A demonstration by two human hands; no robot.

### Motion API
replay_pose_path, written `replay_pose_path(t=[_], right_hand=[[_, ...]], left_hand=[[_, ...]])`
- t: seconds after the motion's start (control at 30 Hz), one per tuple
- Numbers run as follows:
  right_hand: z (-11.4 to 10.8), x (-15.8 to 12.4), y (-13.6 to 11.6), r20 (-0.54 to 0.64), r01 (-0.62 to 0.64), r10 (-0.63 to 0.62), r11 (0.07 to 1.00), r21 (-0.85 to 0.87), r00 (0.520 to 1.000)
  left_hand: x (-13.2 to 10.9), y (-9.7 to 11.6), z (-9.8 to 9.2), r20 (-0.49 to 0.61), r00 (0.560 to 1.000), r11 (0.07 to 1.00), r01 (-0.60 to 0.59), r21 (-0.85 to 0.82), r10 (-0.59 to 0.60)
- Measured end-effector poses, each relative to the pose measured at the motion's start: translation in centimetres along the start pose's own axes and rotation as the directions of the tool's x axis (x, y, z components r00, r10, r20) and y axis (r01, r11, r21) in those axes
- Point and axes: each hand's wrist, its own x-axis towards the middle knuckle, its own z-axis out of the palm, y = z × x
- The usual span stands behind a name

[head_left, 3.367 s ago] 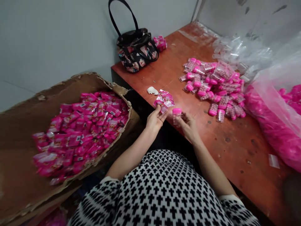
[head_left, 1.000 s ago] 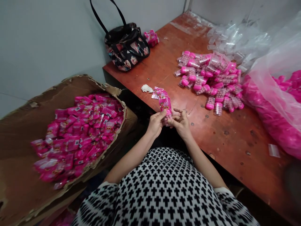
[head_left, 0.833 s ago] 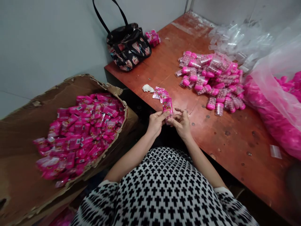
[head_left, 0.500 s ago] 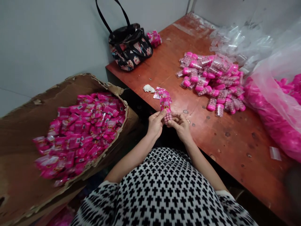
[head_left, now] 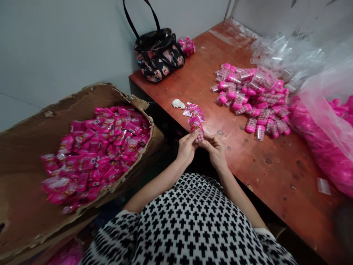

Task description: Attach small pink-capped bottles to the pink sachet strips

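Note:
Over the table's front edge, my left hand point(head_left: 187, 148) and my right hand point(head_left: 216, 151) both close on a small clear tube of pink balls point(head_left: 199, 137). A pink printed wrapper point(head_left: 194, 124) covers its far end. My left thumb presses on the wrapper and tube. My right thumb and fingers pinch the near end, where my fingers hide part of the tube. Just beyond lie loose printed wrappers point(head_left: 196, 112) and a crumpled white scrap point(head_left: 178, 103).
Filled tubes with pink caps point(head_left: 255, 88) are heaped on the table point(head_left: 248, 162). Behind are clear tubes point(head_left: 289, 55); at right, a bag of pink caps point(head_left: 317, 129). A floral handbag point(head_left: 160, 59) stands at back left. At left, a cardboard box point(head_left: 24, 147) holds wrapped pink packs point(head_left: 102, 147).
The wrapper now sits lower over the tube, and fewer pink balls show below it. Both hands keep hold. The whole view has shifted slightly.

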Motion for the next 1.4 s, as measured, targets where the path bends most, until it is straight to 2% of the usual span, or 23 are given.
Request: replay_pose_path(t=[0.07,0.23,0.33,0.4,0.47,0.53,0.6,0.63,0.67,0.7,0.77,0.83,0.87,0.93,1.07,1.13,1.23,1.3,1.4], right_hand=[[-0.1,0.1,0.0,0.007,-0.001,0.002,1.000,-0.015,1.000],[0.8,1.1,0.2,-0.065,0.010,-0.011,1.000,-0.023,0.998],[1.9,1.4,-0.1,0.002,0.036,-0.036,0.998,-0.041,0.999],[2.4,1.3,-0.4,0.085,0.034,-0.030,0.998,-0.044,0.996],[2.6,1.0,-0.8,0.161,0.017,-0.010,0.999,-0.042,0.987],[2.3,0.9,-1.2,0.185,0.016,-0.006,0.999,-0.050,0.983],[1.6,0.9,-1.4,0.157,0.018,-0.007,0.997,-0.071,0.988],[1.3,0.9,-1.4,0.135,0.017,-0.005,0.996,-0.083,0.991],[0.9,1.0,-1.4,0.111,0.015,-0.004,0.996,-0.093,0.994],[0.6,1.0,-1.4,0.094,0.012,-0.002,0.995,-0.103,0.996],[0.2,1.2,-1.5,0.087,0.009,0.002,0.992,-0.126,0.996],[-0.1,1.2,-1.7,0.107,0.009,0.009,0.987,-0.160,0.994],[-0.3,1.2,-1.8,0.118,0.011,0.011,0.984,-0.180,0.993],[-0.7,1.3,-2.1,0.130,0.018,0.011,0.976,-0.217,0.991],[-1.9,2.5,-2.3,0.148,0.043,-0.002,0.961,-0.274,0.989],[-2.3,4.0,-2.0,0.143,0.066,-0.021,0.948,-0.312,0.989],[-2.3,7.0,-1.7,0.072,0.120,-0.101,0.927,-0.356,0.992],[-1.9,8.7,-1.8,0.031,0.159,-0.159,0.912,-0.378,0.987],[-1.4,10.0,-2.6,0.036,0.199,-0.203,0.889,-0.413,0.979]], left_hand=[[0.0,0.2,-0.2,0.007,1.000,1.000,0.001,0.005,-0.001],[-0.7,-0.1,-0.2,0.023,1.000,0.999,-0.005,0.032,0.005],[-1.5,1.1,-0.6,0.036,0.999,0.996,-0.024,0.083,0.021],[-1.9,3.1,-1.5,0.017,0.995,0.991,-0.098,0.092,0.097],[-2.2,5.4,-2.7,-0.048,0.966,0.966,-0.251,0.060,0.254],[-1.8,7.3,-3.9,-0.139,0.892,0.902,-0.428,0.050,0.431],[-0.7,7.9,-4.7,-0.167,0.842,0.857,-0.492,0.150,0.513],[0.2,7.6,-4.8,-0.140,0.835,0.834,-0.489,0.255,0.532],[1.3,7.1,-4.7,-0.080,0.831,0.783,-0.481,0.395,0.550],[2.5,6.4,-4.4,0.006,0.821,0.683,-0.480,0.550,0.572],[5.1,4.7,-3.4,0.254,0.794,0.358,-0.501,0.788,0.553],[7.3,3.3,-2.4,0.399,0.766,0.074,-0.499,0.863,0.504],[8.2,2.9,-2.0,0.435,0.758,-0.023,-0.487,0.873,0.486],[9.4,2.3,-1.5,0.459,0.756,-0.129,-0.456,0.881,0.466],[10.2,2.0,-1.9,0.465,0.745,-0.160,-0.447,0.880,0.478],[10.2,1.7,-2.2,0.470,0.732,-0.146,-0.463,0.874,0.492],[9.7,1.5,-2.3,0.490,0.709,-0.125,-0.503,0.856,0.507],[9.4,1.8,-2.3,0.510,0.705,-0.130,-0.520,0.844,0.493],[9.7,3.4,-2.2,0.489,0.698,-0.146,-0.492,0.858,0.523]])
